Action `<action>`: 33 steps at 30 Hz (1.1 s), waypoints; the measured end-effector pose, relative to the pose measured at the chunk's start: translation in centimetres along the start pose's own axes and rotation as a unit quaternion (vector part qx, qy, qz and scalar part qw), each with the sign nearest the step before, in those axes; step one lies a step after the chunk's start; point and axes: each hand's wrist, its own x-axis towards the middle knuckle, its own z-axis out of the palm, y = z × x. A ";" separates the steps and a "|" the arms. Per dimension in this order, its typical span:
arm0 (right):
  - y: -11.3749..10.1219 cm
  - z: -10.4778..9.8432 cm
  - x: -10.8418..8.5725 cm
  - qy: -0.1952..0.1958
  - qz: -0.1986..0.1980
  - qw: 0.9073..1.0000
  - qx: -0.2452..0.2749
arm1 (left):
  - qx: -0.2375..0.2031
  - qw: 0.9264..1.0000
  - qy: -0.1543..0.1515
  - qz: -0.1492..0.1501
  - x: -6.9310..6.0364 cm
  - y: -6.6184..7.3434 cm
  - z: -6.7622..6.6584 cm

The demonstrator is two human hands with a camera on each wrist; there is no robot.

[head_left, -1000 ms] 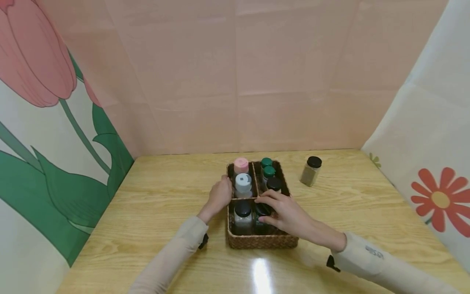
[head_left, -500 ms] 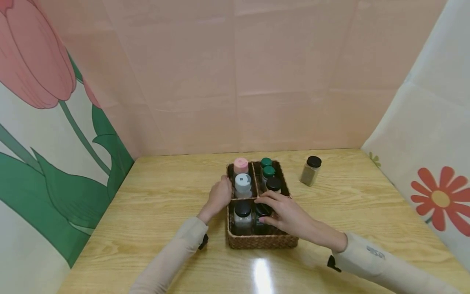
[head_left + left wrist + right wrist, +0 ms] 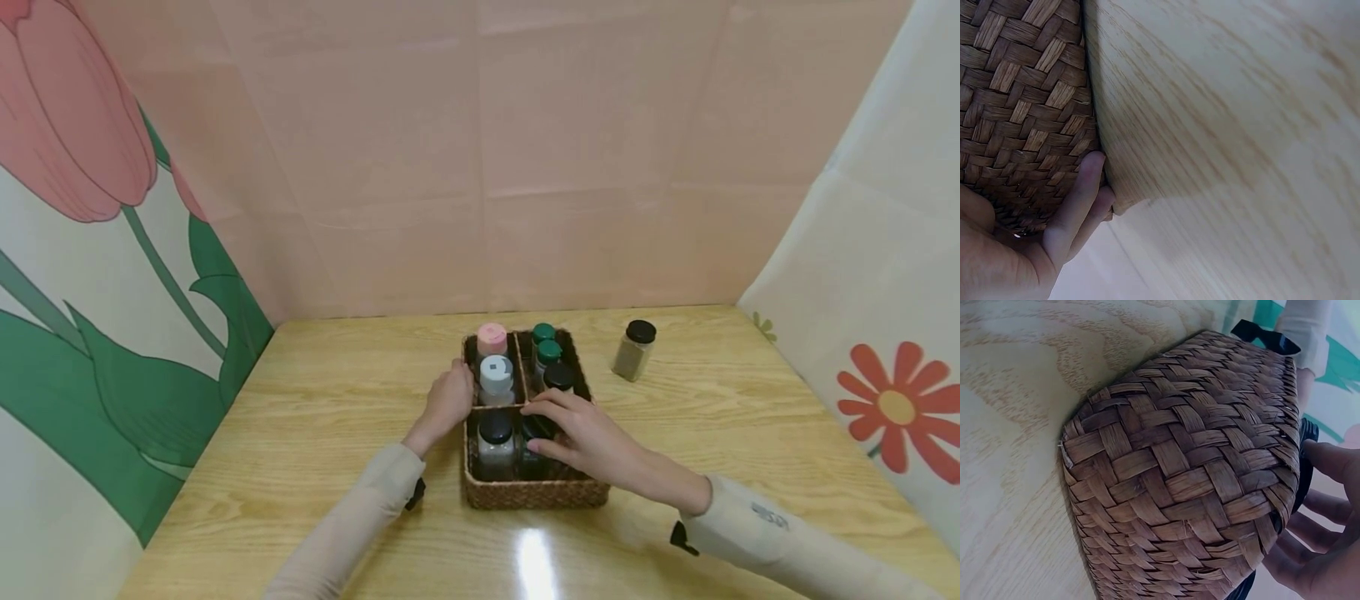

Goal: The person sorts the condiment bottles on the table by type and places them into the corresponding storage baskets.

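A brown woven basket (image 3: 536, 497) with dividers stands on the table, several lidded jars upright inside. My left hand (image 3: 447, 400) grips its left rim; in the left wrist view, fingers (image 3: 1079, 200) lie against the woven outer wall. Over the front compartment, my right hand (image 3: 592, 433) holds a black-lidded jar (image 3: 537, 427) by the lid, thumb on the near side. The hand and basket hide much of that jar. Beside it stands a clear jar (image 3: 496, 456) with a black lid. In the right wrist view, a black lid (image 3: 1305, 465) shows between thumb and fingers.
The back left compartment has a pink-capped bottle (image 3: 492, 338) and a white-capped one (image 3: 497, 372). Green-capped jars (image 3: 548, 352) and a black-lidded jar (image 3: 558, 376) stand at back right. Outside the basket, another black-lidded jar (image 3: 634, 350) stands on the wooden table (image 3: 352, 367).
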 end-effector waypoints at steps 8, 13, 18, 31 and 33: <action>0.1 -0.2 -0.1 0.009 -0.005 1.000 0.008 | 0.000 1.000 0.008 0.004 0.0 0.0 0.1; 0.3 -0.3 -0.2 0.017 -0.006 1.000 0.008 | 0.001 1.000 0.009 0.003 -0.1 0.0 0.1; 0.6 -0.3 -0.2 0.028 -0.009 1.000 0.003 | 0.002 1.000 0.016 0.009 0.0 0.0 0.1; 2.5 -2.3 0.6 0.092 -0.065 0.993 -0.028 | 0.005 1.000 0.017 0.005 0.0 0.0 0.1; 2.7 -2.6 0.6 0.097 -0.063 0.993 -0.035 | 0.003 1.000 0.017 0.004 0.0 0.0 0.1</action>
